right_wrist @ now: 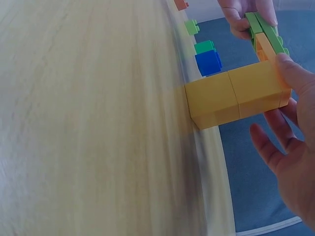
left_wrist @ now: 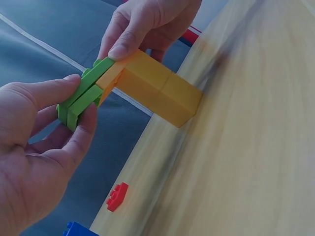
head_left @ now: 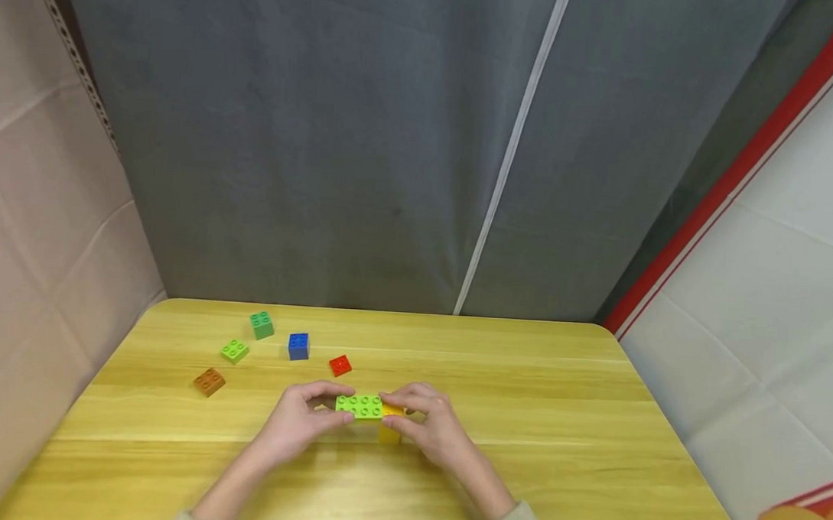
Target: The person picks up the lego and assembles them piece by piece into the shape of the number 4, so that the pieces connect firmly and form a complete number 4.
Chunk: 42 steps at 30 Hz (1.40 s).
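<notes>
A yellow brick stack (head_left: pixel 389 433) stands upright on the table, its blocks one above another. At its top, a flat orange-yellow brick (right_wrist: pixel 266 46) reaches out sideways. A long light green brick (head_left: pixel 359 406) with studs lies over that piece, and a second light green piece (left_wrist: pixel 84 105) sits under its left part. My left hand (head_left: pixel 304 420) pinches the green pieces at their left end between thumb and fingers. My right hand (head_left: pixel 434 425) grips the top of the yellow stack, its thumb at the green brick's right end; some fingertips are hidden behind the stack.
Loose bricks lie at the back left of the wooden table (head_left: pixel 557 387): red (head_left: pixel 340 365), blue (head_left: pixel 299 346), dark green (head_left: pixel 262 325), light green (head_left: pixel 234 351) and orange-brown (head_left: pixel 209 382). A grey curtain (head_left: pixel 324 150) hangs behind the table.
</notes>
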Motion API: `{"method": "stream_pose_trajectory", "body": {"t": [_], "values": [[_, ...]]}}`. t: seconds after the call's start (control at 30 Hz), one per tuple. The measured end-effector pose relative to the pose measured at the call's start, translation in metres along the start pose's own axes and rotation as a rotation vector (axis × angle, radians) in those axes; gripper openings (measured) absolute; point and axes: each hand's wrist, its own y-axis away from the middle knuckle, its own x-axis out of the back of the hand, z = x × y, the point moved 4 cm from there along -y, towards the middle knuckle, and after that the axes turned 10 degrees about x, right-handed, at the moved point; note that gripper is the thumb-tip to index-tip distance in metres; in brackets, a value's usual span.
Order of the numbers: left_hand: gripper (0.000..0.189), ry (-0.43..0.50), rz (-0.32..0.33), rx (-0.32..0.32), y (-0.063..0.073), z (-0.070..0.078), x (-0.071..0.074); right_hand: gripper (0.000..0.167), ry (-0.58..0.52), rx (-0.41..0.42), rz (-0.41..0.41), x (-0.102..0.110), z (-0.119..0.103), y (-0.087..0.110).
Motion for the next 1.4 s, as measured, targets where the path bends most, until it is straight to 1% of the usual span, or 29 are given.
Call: {"method": "stream_pose_trajectory", "body": {"t": [0.13,0.3,0.5,0.63,0.8,1.07,1.4], "values": [[0.036,0.017,0.028,0.004,0.0003,-0.0022,0.0003,0.035,0.002,0.007,-0.004,-0.0003,-0.0008,-0.0002],[0.036,0.024,0.044,0.009,0.0003,-0.0036,0.0001,0.035,-0.004,0.002,-0.003,-0.0003,-0.0013,-0.0003],[0.04,0.017,0.038,0.007,-0.0002,-0.003,0.0,0.035,-0.009,-0.015,-0.005,0.0003,-0.0014,-0.0003],[0.04,0.013,0.03,0.01,0.0001,-0.0026,0.0008,0.035,-0.011,-0.039,-0.009,0.0006,-0.0013,-0.0005],[0.037,0.018,0.036,0.018,0.0011,-0.0014,0.002,0.035,-0.015,-0.049,-0.014,0.0003,-0.0006,-0.0007],[0.035,0.028,0.038,-0.037,-0.0008,0.0006,0.0016,0.035,-0.024,-0.034,-0.004,-0.0002,0.0016,-0.0004],[0.035,0.045,0.021,-0.043,-0.0008,0.0008,0.0014,0.034,-0.027,-0.01,0.005,-0.0006,0.0028,-0.0001]]}}
